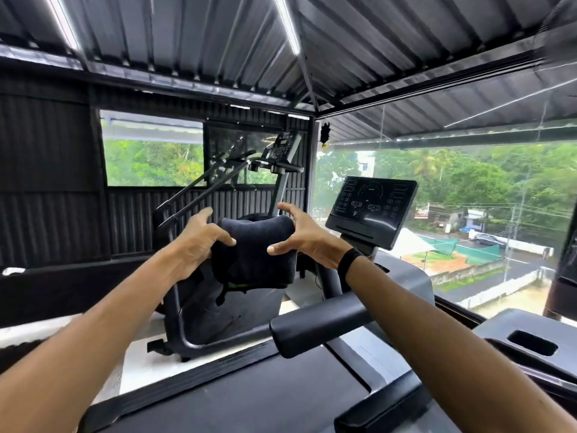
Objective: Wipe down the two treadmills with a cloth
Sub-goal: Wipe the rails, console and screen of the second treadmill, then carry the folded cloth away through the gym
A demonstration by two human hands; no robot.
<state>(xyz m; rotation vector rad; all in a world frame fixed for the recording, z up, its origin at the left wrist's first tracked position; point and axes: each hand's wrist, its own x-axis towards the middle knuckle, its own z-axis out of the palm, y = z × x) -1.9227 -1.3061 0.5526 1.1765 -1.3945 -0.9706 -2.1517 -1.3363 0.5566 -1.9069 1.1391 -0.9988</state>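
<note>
The treadmill (281, 398) fills the lower half of the frame, its dark deck running up toward the console screen (371, 207) right of centre, with a padded handrail (315, 323) jutting out at lower centre. A second machine's console tray with a cup recess (530, 342) shows at the lower right edge; whether it is the other treadmill cannot be told for sure. Behind, left of centre, stands another black exercise machine (218, 295) with long sloping rails.

At mid-frame, held in the air above the handrail and left of the screen, is the dark cloth (256, 248), bunched into a thick fold. It looks soft, limp and light, likely terry, so it should drape and bunch rather than hold any shape; gathering it into a pad in one palm would probably suit wiping the flat screen and rails.

The left hand (199, 239) grips the cloth's left side, thumb across the front. The right hand (299, 232) holds the right side with spread, curved fingers and thumb pressed on the fold; a dark band (346, 264) sits on that wrist.
</note>
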